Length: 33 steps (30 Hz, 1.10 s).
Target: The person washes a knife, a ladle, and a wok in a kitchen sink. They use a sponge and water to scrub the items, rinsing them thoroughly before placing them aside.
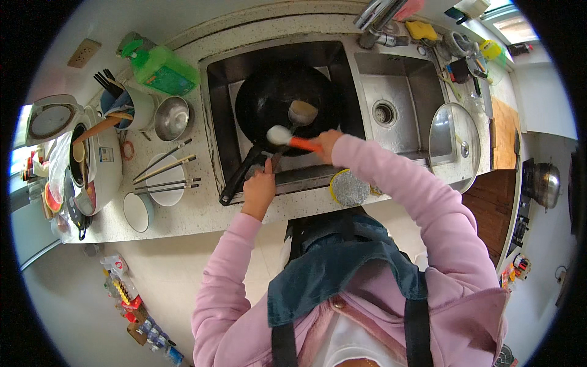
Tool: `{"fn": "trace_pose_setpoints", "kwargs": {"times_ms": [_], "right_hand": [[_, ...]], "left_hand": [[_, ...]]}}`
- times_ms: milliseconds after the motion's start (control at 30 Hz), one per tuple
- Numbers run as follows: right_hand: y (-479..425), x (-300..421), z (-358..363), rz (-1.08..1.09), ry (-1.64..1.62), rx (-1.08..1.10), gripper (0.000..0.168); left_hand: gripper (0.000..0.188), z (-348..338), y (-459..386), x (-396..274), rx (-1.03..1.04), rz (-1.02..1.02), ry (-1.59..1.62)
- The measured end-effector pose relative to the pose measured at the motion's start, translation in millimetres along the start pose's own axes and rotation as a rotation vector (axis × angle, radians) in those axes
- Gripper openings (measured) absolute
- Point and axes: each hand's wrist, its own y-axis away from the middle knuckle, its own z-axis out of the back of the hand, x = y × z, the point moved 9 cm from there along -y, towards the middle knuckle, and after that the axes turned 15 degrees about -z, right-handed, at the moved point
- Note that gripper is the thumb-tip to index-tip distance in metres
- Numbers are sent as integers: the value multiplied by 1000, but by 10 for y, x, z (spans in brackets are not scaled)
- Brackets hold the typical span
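My left hand [259, 189] grips the handle of a ladle or turner [302, 113], whose wide head is over the black wok [266, 96]. In my right hand [327, 143] is an orange-handled dish brush [302, 143]. Its white head crosses close to the utensil's shaft; I cannot tell whether they touch. The wok rests in the larger basin of the steel sink [215, 96], its black handle [240, 176] leaning over the front rim, left of my left hand. Below my right wrist, a round scouring pad [350, 188] sits at the counter edge.
To the left are a steel bowl [171, 118], a white bowl [172, 192] with chopsticks across it, a cup [137, 212], a green soap bottle [165, 71] and a rice cooker [107, 174]. The faucet [376, 27] stands behind; a glass lid [454, 147] leans at right.
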Motion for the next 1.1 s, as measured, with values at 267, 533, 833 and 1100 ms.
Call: {"fn": "trace_pose_setpoints", "kwargs": {"times_ms": [267,533,833,1100], "right_hand": [[-736,-664,-89,-397,8,-90,32],[-581,-194,-128,-234,45,13,39],[-614,-840,-100,-376,-154,-138,36],[-872,-560,37,-394,81,-215,35]], "left_hand": [[45,27,29,-68,16,6,-11],[48,-40,22,-3,33,-1,6],[46,-40,54,-6,36,14,11],[48,-93,7,-18,57,-18,-43]]}}
